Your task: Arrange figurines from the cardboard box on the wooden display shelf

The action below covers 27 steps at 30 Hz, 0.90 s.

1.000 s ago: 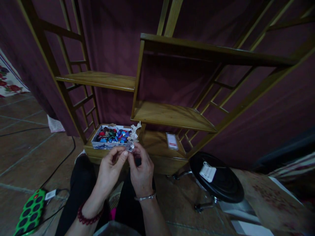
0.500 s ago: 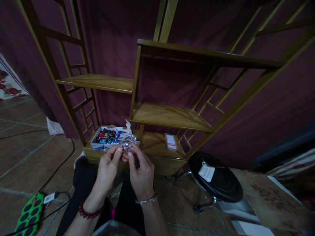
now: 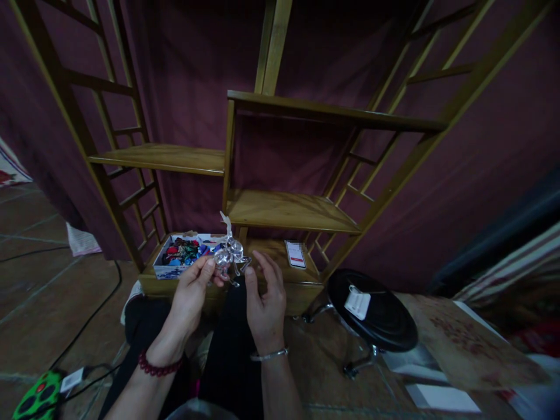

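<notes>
A clear glass-like animal figurine [image 3: 230,254], with a long upright neck or head and thin legs, is pinched between the thumb and fingers of my left hand [image 3: 192,291]. My right hand [image 3: 266,297] is just to its right, fingers apart and holding nothing; whether a fingertip brushes the figurine's leg I cannot tell. Behind my left hand, a shallow box [image 3: 168,270] full of small colourful items stands on the bottom shelf. A phone [image 3: 296,255] with a lit screen lies on that shelf, to the right of the figurine.
A wooden shelf unit [image 3: 293,211] rises in front of a dark red curtain [image 3: 184,76]. A black round stool [image 3: 385,321] with a white tagged item [image 3: 357,302] on it stands to the right. A green power strip [image 3: 37,396] and cables lie on the floor at left.
My right hand has let go of the figurine and moved right, its fingers opening. My left hand keeps hold, and more of the figurine shows. The view has shifted slightly.
</notes>
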Each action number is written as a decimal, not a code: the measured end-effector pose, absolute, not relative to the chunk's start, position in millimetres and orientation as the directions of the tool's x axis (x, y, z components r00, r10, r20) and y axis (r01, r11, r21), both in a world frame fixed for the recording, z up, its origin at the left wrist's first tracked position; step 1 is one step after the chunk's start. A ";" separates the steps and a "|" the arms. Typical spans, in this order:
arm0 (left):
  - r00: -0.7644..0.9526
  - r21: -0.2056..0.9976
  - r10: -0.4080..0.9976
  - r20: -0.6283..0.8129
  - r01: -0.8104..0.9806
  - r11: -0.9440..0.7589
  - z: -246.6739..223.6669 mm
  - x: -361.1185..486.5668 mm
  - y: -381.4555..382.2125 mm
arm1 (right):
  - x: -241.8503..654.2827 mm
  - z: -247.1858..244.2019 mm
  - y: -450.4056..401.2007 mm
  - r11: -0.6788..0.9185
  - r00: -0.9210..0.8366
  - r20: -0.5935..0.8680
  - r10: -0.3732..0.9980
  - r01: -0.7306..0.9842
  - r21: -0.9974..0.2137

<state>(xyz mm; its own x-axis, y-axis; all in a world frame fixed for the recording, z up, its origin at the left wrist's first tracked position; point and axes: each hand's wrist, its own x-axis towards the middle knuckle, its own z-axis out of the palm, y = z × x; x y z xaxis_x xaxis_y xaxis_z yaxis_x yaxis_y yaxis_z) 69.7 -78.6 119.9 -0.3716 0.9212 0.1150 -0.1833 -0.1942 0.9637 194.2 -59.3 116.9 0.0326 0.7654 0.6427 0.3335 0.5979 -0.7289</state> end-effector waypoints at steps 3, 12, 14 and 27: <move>-0.344 0.961 0.932 0.116 -0.198 -0.193 125.6 70.5 -74.1 | 194.9 115.1 -57.7 0.569 0.011 0.592 0.806 0.261 -0.780; -0.200 0.957 0.974 0.108 -0.244 -0.157 144.0 74.0 -61.2 | 196.6 120.8 -53.9 0.511 -0.012 0.511 0.859 0.070 -0.857; -0.154 0.959 0.982 0.111 -0.244 -0.146 147.9 74.3 -58.4 | 197.6 129.0 -54.2 0.502 -0.026 0.502 0.865 0.039 -0.864; 0.004 0.972 0.994 0.113 -0.205 -0.110 167.5 86.2 -37.2 | 214.2 160.4 -53.8 0.470 -0.018 0.470 0.882 -0.031 -0.882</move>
<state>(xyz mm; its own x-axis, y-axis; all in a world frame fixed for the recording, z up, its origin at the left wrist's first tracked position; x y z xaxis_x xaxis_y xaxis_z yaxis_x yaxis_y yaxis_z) 86.2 -37.2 167.5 0.0038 0.9936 0.1132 -0.2054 -0.1101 0.9725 214.2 -53.8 160.4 -0.0182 0.8823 0.4703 -0.0307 0.4696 -0.8823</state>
